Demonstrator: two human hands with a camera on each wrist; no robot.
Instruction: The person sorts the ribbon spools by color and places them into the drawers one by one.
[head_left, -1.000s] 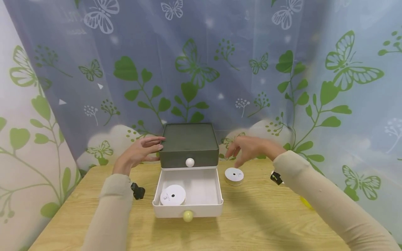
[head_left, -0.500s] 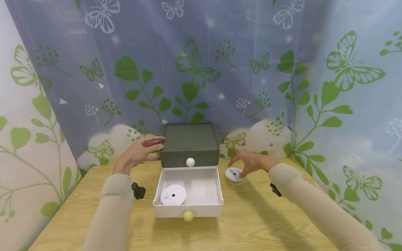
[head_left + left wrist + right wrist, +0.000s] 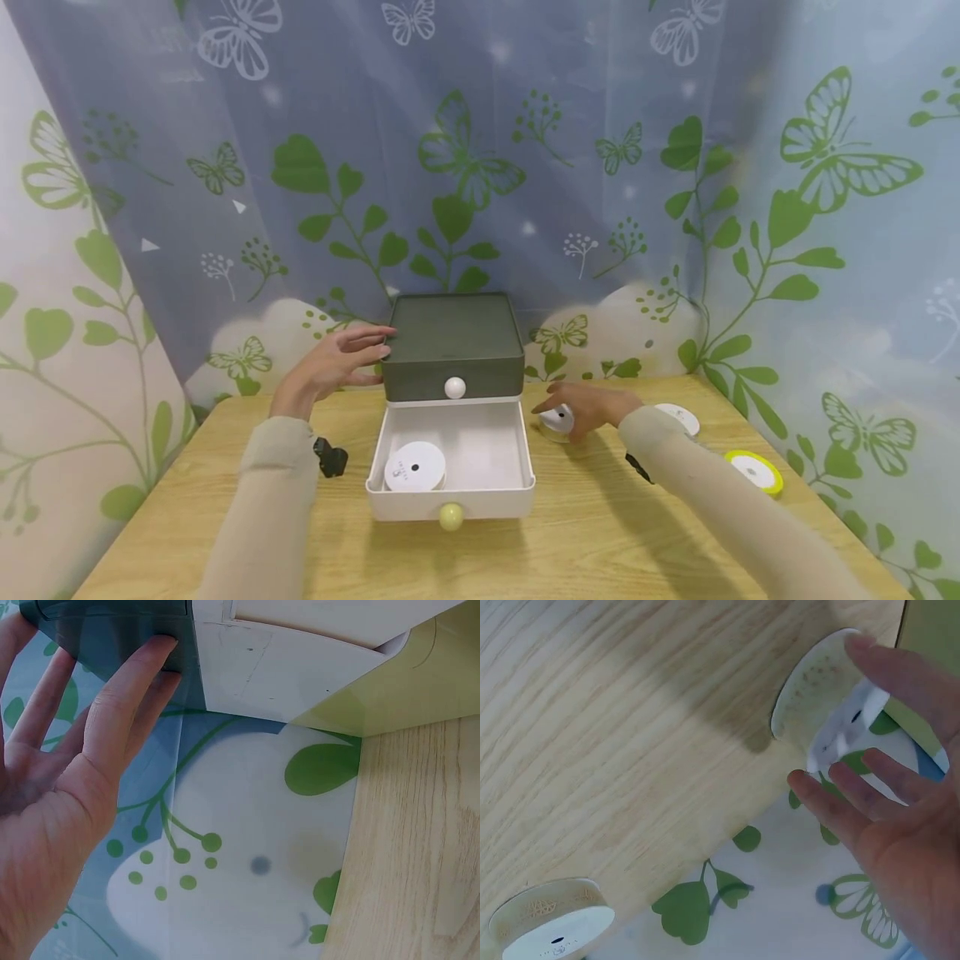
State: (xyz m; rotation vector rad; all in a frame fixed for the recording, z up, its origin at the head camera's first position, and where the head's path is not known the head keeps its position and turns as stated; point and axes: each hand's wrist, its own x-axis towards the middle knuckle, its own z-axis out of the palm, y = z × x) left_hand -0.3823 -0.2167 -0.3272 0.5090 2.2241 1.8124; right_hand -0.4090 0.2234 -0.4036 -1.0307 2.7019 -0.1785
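On the table [image 3: 600, 542], the drawer box [image 3: 453, 329] has the left hand [image 3: 326, 367] at its left side, fingers spread. The right hand [image 3: 592, 404] is nearer the white spool [image 3: 557, 423], which lies flat, right of the box, between spread thumb and fingers; contact unclear.

A pale wood-grain counter [image 3: 585, 542] stands before a hanging blue-and-white backdrop [image 3: 337, 83] printed with green leaves and butterflies (some butterflies are white). At right lie a yellow-rimmed white disc [image 3: 754, 472] and, farther back, a round white spool [image 3: 681, 417].
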